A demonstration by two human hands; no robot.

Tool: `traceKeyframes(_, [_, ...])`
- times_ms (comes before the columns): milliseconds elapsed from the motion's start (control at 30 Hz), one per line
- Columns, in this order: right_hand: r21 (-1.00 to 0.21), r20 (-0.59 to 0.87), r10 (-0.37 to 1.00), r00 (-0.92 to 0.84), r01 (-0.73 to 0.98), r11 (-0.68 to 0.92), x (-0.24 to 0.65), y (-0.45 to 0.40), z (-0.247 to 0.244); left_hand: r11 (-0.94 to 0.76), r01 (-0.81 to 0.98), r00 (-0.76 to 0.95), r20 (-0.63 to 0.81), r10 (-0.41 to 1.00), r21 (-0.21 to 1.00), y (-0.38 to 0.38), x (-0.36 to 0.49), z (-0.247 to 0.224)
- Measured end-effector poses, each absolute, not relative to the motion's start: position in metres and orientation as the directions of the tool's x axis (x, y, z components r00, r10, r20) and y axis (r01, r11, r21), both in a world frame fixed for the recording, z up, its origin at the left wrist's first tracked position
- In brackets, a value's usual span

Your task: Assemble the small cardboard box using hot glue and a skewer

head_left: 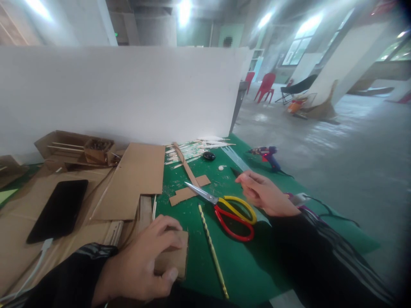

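My left hand (144, 256) grips a small brown cardboard piece (180, 256) at the near edge of the green table, fingers over its top and thumb along its near side. My right hand (265, 192) is closed in a pinch on a small dark pointed blade (235, 172), its handle hidden in the fingers. Scissors (210, 197) with one yellow and one red handle lie spread between my hands. Near them is a yellow pencil (212, 248) with a twisted pattern. Beyond the scissors' tip lie cut cardboard strips (189, 194).
On the left, a black phone (58, 209) lies on cardboard sheets (135, 171), with an open cardboard box (70, 147) behind. Glue sticks (236, 158), a round black object (209, 156) and a glue gun (268, 156) lie farther back. A white panel (128, 94) stands behind.
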State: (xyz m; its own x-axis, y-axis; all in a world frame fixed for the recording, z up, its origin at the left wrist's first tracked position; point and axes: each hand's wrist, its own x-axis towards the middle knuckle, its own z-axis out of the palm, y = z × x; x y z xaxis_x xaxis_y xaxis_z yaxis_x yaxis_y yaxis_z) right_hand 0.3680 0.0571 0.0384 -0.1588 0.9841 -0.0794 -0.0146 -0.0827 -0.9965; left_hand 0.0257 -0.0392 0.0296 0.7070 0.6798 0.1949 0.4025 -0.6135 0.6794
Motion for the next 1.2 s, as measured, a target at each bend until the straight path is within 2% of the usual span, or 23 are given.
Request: traceKeyframes(1200, [-0.997,-0.062,0.992,-0.114,-0.042,-0.067,0.3676,0.0570,0.0376,-0.606,0.392,0.712,0.189,0.676,0.692,-0.0389,0.0268,0.0291])
